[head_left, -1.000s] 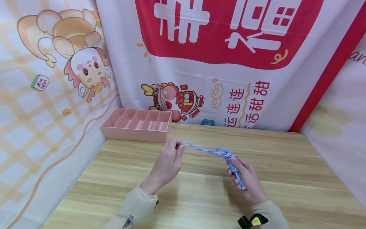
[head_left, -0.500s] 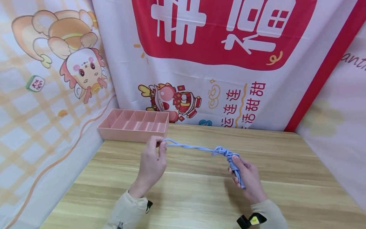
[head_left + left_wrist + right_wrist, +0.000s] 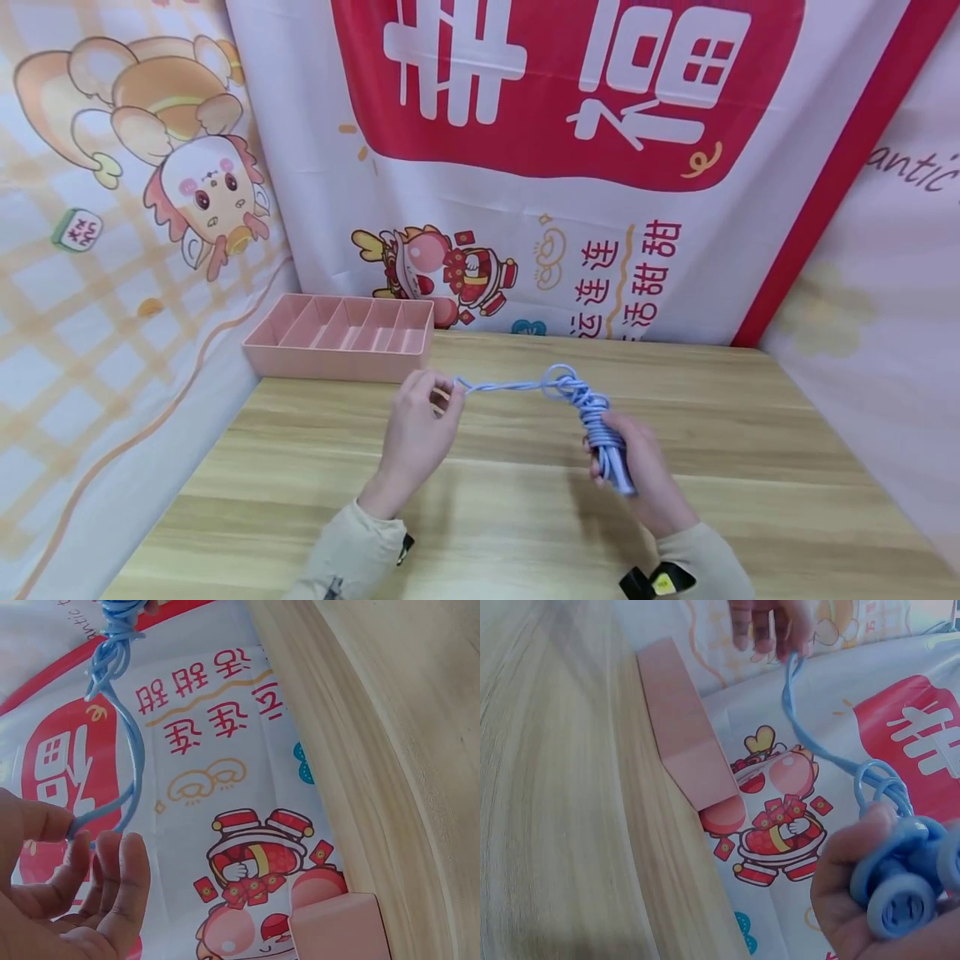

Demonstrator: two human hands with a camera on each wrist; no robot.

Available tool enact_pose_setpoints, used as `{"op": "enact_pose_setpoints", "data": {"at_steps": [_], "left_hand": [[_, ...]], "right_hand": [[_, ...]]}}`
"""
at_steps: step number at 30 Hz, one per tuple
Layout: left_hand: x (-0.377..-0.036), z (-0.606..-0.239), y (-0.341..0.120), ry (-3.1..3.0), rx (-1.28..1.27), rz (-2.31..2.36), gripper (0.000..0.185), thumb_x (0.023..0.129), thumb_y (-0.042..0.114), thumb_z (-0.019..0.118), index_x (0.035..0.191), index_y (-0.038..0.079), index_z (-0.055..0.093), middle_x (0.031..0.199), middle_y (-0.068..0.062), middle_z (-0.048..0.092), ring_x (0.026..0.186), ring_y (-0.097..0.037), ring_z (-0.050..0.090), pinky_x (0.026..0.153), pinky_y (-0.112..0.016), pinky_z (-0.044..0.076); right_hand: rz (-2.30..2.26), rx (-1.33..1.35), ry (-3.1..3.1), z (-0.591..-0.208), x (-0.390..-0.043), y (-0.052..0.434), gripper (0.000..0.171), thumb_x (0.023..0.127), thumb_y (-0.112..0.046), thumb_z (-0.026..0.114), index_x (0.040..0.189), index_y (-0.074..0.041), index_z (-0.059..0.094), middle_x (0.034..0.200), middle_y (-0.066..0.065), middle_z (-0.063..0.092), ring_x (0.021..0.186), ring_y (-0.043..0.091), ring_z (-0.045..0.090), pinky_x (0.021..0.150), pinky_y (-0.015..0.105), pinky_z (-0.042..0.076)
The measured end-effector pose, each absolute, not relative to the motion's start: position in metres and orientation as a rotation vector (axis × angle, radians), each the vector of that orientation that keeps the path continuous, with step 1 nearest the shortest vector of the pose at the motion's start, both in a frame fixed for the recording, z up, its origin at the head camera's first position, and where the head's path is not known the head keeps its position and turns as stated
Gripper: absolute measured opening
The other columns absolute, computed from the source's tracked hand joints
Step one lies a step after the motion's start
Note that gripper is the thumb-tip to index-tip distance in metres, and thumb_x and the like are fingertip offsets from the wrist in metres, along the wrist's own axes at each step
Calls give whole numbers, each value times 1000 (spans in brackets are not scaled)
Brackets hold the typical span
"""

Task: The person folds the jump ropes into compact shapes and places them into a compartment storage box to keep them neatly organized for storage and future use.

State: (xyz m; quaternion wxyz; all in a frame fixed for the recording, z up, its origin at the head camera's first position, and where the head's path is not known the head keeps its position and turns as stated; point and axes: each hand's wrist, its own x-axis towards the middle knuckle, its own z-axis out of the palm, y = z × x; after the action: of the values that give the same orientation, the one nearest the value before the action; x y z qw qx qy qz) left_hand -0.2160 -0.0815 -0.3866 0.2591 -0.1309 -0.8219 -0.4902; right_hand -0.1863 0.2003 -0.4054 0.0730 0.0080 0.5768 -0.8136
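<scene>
A light blue cable stretches between my two hands above the wooden table. My left hand pinches the looped end of the cable between thumb and forefinger. My right hand grips the coiled bundle of the cable, with wraps and a small loop at its top. In the right wrist view the bundle's round plug ends face the camera, held by my fingers.
A pink divided tray stands at the table's back left, close behind my left hand. Printed cloth banners wall the back and both sides. A dark strap with a yellow tag sits on my right wrist.
My left hand has come back to the right toward the bundle, shortening the stretched length. The bundle in my right hand has tilted up, and a small loop has formed at its top.
</scene>
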Motion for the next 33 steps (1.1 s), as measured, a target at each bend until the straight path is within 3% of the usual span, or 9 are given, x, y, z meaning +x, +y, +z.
{"op": "enact_pose_setpoints", "data": {"at_steps": [6,12,17,22,29,33], "left_hand": [[-219,-391,-88,-2265,-268,-1325,5,92,6,65,91,2,68,91,-6,60,73,-16,61,66,-30,53],[-217,-391,-83,-2293,-339,-1311,7,92,4,64,89,3,70,86,-4,63,72,-17,63,66,-30,53],[-209,-392,-67,-2365,-426,-1397,7,92,6,65,89,5,71,85,-2,65,72,-14,63,63,-28,53],[-197,-394,-46,-2469,-531,-1548,9,93,16,68,97,9,73,90,3,66,76,-12,63,65,-27,53],[-189,-395,-31,-2505,-592,-1717,27,87,35,76,101,12,74,96,4,69,79,-11,64,65,-28,54],[-188,-396,-28,-2519,-565,-1785,35,83,41,79,102,12,73,95,6,68,79,-11,64,62,-29,54]], "right_hand": [[-2366,-105,1758,-400,-185,194,52,104,-22,50,142,9,32,100,21,58,76,20,61,70,32,55],[-2318,-87,1875,-396,-185,193,58,101,-25,58,147,2,34,114,22,60,98,27,63,91,43,50],[-2293,-40,1910,-394,-183,192,59,99,-27,62,146,-1,37,122,21,61,110,31,60,92,39,49],[-2336,-68,1804,-391,-179,187,61,98,-19,63,145,3,33,126,24,60,116,32,56,92,37,49],[-2409,-53,1767,-391,-177,181,52,94,-4,64,137,12,39,120,19,58,107,29,60,95,37,48],[-2434,-57,1709,-392,-176,180,49,94,-3,64,135,14,42,119,20,56,105,32,63,97,39,47]]}}
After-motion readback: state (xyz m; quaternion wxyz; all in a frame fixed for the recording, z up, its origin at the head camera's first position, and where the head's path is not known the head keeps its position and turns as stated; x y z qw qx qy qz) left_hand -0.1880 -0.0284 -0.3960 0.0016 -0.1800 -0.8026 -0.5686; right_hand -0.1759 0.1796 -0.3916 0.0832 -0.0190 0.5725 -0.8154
